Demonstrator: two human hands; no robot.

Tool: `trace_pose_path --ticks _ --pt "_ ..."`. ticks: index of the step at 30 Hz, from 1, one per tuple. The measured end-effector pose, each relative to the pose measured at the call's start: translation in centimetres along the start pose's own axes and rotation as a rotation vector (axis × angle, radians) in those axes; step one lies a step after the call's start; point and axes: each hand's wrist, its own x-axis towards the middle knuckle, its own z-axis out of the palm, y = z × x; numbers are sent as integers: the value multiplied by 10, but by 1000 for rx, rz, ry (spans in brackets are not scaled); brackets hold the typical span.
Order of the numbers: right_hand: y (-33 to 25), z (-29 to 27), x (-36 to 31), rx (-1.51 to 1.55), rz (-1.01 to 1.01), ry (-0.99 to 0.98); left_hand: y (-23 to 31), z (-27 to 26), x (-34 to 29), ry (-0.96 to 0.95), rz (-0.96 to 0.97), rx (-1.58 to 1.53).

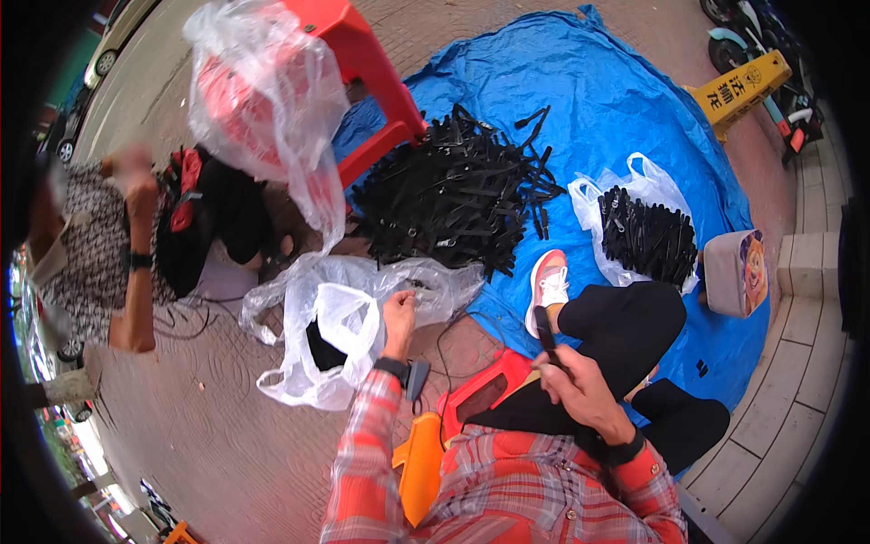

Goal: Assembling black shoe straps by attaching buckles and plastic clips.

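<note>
My right hand [584, 392] is closed around a folded black strap [546, 328], held above my bent leg. To its left, my left hand [398, 319] reaches over the transparent plastic sheet [444, 283], its fingers curled together; what they may pinch is too small to make out. Beside that hand lies a white plastic bag [349, 317] with something black inside. A large heap of black straps with buckles [444, 186] spreads over the blue tarp [562, 82]. On the tarp at the right, a white bag [586, 204] lies under neatly stacked black straps [645, 236].
A red plastic stool [390, 100] draped with a transparent bag [263, 109] stands far left. Another person [100, 236] sits at the left. A grey printed box [729, 272] and a yellow sign [739, 91] are at the right. An orange object [420, 467] lies beside me.
</note>
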Motion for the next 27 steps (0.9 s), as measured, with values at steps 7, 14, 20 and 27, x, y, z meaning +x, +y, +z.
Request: trace_pose_path --ticks 7,14,20,27 --pt "-15 -50 -16 108 211 223 -104 53 85 54 634 1011" --pt "-6 -85 -16 422 273 377 -104 89 101 21 104 535" --pt "-2 -98 -13 476 275 259 -109 43 94 -125 531 849" --pt "19 -102 -27 700 50 237 -10 20 34 -159 -271 -157"
